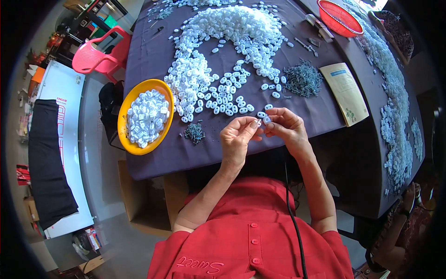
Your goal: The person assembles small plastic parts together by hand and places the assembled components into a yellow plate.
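Head view: hands [234,138] [289,130] pinch a white oval piece [266,119] (long axis unclear).

Looks like a small informal workshop, possibly a room in a home (can't tell for sure). Evidence: cloth-covered table [151,60] loaded with loose white plastic pieces [232,25], pile of grey screw-like parts [303,79], yellow bowl [122,116] of more, cardboard box [134,211] below, pink plastic chair [96,55] nearby.

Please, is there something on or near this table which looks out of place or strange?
One thing: the yellow bowl, heaped with white pieces, seems to stick out past the left edge of the table, which looks a little precarious. I see no clear damage.
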`<state>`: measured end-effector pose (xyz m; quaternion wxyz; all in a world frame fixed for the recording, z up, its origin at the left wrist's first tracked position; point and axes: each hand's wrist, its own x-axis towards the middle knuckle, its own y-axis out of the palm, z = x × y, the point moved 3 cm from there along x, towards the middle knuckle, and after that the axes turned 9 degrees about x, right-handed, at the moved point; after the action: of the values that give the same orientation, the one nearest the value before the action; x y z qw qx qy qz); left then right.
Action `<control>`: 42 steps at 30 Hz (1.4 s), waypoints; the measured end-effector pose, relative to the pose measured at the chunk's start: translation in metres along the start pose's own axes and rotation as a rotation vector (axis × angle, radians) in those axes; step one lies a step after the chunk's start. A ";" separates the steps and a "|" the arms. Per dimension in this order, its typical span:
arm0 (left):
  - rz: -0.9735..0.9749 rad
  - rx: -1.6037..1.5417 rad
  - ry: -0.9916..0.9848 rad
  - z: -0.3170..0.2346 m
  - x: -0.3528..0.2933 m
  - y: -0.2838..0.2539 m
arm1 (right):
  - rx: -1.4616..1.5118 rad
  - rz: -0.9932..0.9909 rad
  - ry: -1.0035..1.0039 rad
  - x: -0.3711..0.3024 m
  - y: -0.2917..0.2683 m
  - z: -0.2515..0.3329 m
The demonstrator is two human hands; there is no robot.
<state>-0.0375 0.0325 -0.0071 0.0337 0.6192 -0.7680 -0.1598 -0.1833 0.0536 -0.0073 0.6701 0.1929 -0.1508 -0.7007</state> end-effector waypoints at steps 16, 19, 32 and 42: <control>0.002 0.005 0.018 0.005 -0.001 -0.004 | -0.317 -0.034 -0.214 -0.001 0.007 -0.008; 0.009 -0.052 -0.037 0.006 -0.002 -0.003 | -0.391 -0.055 -0.342 0.001 -0.001 -0.009; 0.044 -0.016 0.008 0.013 -0.002 -0.002 | -0.203 -0.082 -0.083 0.002 0.004 -0.013; -0.027 0.198 -0.011 0.002 -0.001 -0.004 | 0.069 -0.114 -0.008 0.001 -0.002 -0.007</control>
<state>-0.0337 0.0326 -0.0099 -0.0338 0.6288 -0.7720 -0.0868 -0.1817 0.0529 -0.0141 0.6214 0.2214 -0.1662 -0.7330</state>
